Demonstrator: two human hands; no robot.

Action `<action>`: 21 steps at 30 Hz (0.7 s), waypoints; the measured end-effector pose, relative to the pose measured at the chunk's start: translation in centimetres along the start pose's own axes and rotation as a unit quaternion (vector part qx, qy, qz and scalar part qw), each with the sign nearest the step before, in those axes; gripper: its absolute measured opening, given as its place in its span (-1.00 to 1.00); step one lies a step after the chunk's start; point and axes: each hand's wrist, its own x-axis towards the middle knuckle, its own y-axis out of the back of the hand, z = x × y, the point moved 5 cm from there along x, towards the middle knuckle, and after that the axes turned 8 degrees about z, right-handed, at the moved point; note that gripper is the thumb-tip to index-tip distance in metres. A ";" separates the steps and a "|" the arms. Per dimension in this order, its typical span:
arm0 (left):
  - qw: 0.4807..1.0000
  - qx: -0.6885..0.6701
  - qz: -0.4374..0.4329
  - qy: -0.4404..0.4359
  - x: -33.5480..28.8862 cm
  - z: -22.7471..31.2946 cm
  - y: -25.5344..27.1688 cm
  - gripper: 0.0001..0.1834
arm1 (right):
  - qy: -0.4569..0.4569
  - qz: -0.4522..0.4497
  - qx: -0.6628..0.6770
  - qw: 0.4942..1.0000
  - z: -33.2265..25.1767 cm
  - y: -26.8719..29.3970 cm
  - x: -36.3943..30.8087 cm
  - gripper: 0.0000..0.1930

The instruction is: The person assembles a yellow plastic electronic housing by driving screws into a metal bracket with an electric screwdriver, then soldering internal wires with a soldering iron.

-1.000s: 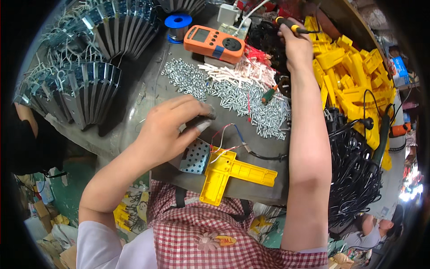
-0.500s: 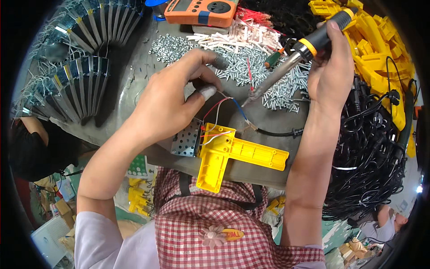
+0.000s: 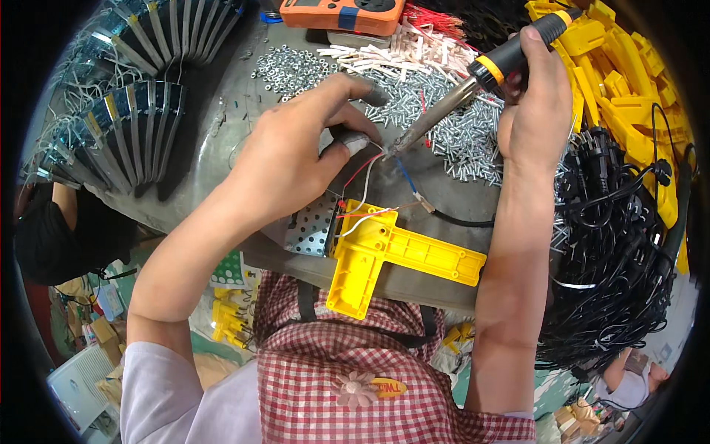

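My right hand [image 3: 538,118] grips a soldering iron [image 3: 440,105] by its black and yellow handle, the barrel slanting down to the left. Its tip meets the joint of thin red, white and blue wires [image 3: 404,175], close to my left fingertips. My left hand [image 3: 288,152] pinches a thin wire at this joint; the thumb and fingers partly hide it. Below lies an open yellow plastic housing [image 3: 370,248], with red and white wires crossing its top. A perforated metal plate [image 3: 310,228] adjoins its left side. The blue wire runs to a black cable [image 3: 464,221] on the right.
Screws [image 3: 466,140], nuts [image 3: 288,70] and white sleeves [image 3: 414,48] lie piled behind my hands, near an orange multimeter [image 3: 344,15]. Black cables [image 3: 603,281] and yellow housings [image 3: 625,103] crowd the right. Fanned strip parts [image 3: 140,126] stand at left, near another person's arm [image 3: 65,207].
The soldering iron has moved left, bringing its tip from beside the blue wire onto the joint by my left fingers. My left hand has shifted slightly right, still pinching.
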 end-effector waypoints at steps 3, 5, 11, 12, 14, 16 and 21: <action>1.000 -0.007 0.003 -0.004 0.0 -0.1 -0.2 -0.43 | -0.001 -0.016 0.041 0.999 0.5 -0.1 0.3 -0.81; 1.000 -0.011 0.004 -0.006 0.1 0.0 -0.2 -0.43 | -0.003 -0.023 0.038 0.999 0.6 -0.1 0.4 -0.81; 0.999 -0.023 0.023 -0.003 0.1 -0.3 -0.3 -0.42 | -0.008 -0.009 0.009 1.000 1.0 0.1 0.7 -0.79; 0.999 -0.042 0.026 0.007 0.0 -0.4 -0.3 -0.42 | -0.034 -0.030 0.052 0.998 1.3 -0.3 0.7 -0.79; 0.999 -0.040 0.028 0.014 -0.1 -0.4 -0.2 -0.42 | -0.016 -0.013 0.021 1.000 0.8 -0.2 0.4 -0.78; 0.999 -0.040 0.030 0.020 0.0 -0.4 -0.2 -0.41 | -0.043 0.006 0.030 0.999 1.3 0.6 0.9 -0.80; 0.998 -0.042 0.038 -0.002 -0.4 -0.5 0.1 -0.44 | -0.034 -0.059 0.049 0.996 0.6 -0.8 -0.1 -0.81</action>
